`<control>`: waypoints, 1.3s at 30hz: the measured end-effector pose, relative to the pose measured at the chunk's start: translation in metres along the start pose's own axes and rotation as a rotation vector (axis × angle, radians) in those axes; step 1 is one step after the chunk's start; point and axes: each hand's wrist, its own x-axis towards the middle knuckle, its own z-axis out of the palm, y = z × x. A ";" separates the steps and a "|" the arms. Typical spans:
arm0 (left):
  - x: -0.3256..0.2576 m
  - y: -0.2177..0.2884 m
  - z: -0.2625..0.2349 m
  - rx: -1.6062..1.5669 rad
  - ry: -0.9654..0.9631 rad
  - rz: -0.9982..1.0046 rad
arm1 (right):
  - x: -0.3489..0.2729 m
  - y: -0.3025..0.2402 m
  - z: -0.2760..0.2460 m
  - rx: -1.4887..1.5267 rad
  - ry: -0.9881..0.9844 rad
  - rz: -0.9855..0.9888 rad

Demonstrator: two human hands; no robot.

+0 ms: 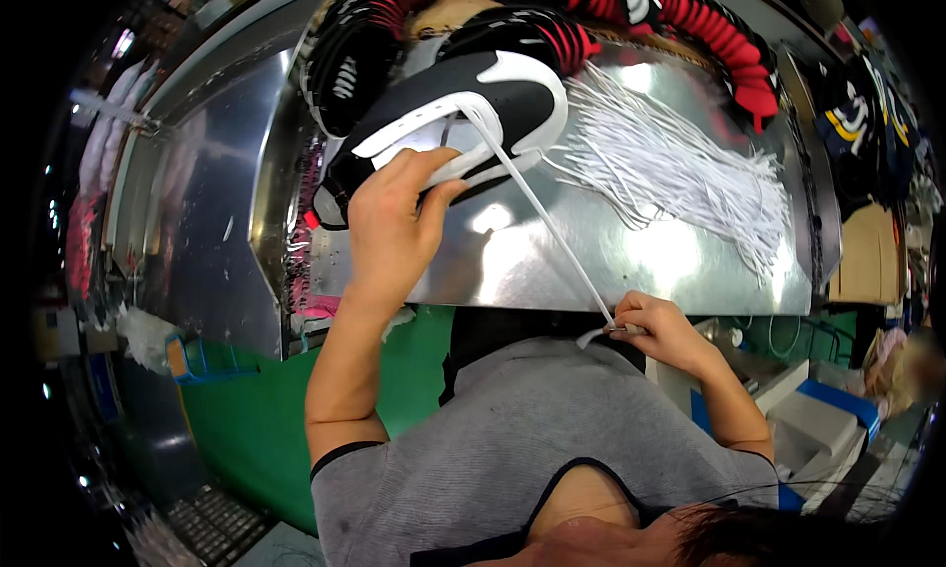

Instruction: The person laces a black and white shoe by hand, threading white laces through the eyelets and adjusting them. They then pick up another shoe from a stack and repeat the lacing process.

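Observation:
A black and white shoe upper (412, 92) is over the near part of the metal tabletop, tilted, its row of white eyelets facing up. My left hand (399, 198) is closed on its near edge, thumb and fingers pinching the white lining. From the eyelet strip a white shoelace (554, 230) stretches straight and taut down to my right hand (658, 329). My right hand is closed around the lace near its end, at the front edge of the table. A small thin metal piece shows at those fingertips; its kind is hard to make out.
A thick bundle of white laces (680, 163) lies on the shiny tabletop (473, 281) to the right. Rows of black and red shoe uppers (714, 45) line the back. Another metal surface (212, 202) stands at the left. More dark uppers (867, 114) are at the far right.

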 end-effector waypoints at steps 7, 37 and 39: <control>-0.049 -0.020 0.081 0.017 -0.524 -0.058 | 0.051 -0.015 0.008 0.479 0.385 -0.024; -0.016 -0.002 0.115 -0.059 -0.461 -0.192 | 0.086 0.013 0.025 0.291 0.437 -0.005; -0.014 -0.002 0.116 -0.054 -0.466 -0.189 | 0.088 0.014 0.024 0.255 0.424 0.009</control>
